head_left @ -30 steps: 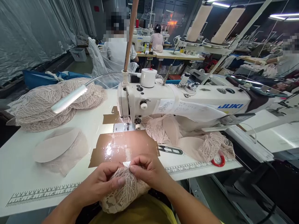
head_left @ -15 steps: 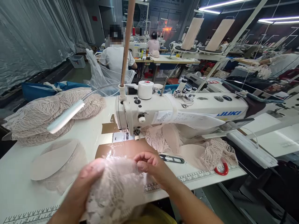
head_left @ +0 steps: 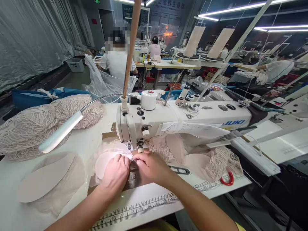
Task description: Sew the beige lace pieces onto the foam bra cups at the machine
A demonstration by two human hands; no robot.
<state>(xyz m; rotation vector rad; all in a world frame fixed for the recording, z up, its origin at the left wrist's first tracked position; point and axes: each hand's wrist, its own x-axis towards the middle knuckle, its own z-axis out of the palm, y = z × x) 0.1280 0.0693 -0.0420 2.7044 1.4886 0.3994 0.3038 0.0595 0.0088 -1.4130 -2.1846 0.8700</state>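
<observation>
A beige lace bra cup (head_left: 101,163) lies under the front of the sewing machine (head_left: 204,115), lit by its lamp. My left hand (head_left: 116,171) presses on the cup's right part, fingers together and curled at its edge. Close to the needle (head_left: 129,146), my right hand (head_left: 151,166) pinches the cup's edge between thumb and forefinger. The presser foot is partly hidden by the fabric and the glare. Beneath both hands is a brown taped patch (head_left: 141,179) on the table.
Stacked lace cups (head_left: 36,125) and a loose cup (head_left: 48,179) lie at left under the lamp bar (head_left: 61,133). At right are thread snips (head_left: 180,170), more lace pieces (head_left: 199,163) and a red handle ring (head_left: 227,178). A co-worker (head_left: 116,62) sits ahead.
Both hands have moved forward from the table's front edge to the needle area, carrying the lace cup. The cup now lies flat at the machine, and the view has shifted slightly.
</observation>
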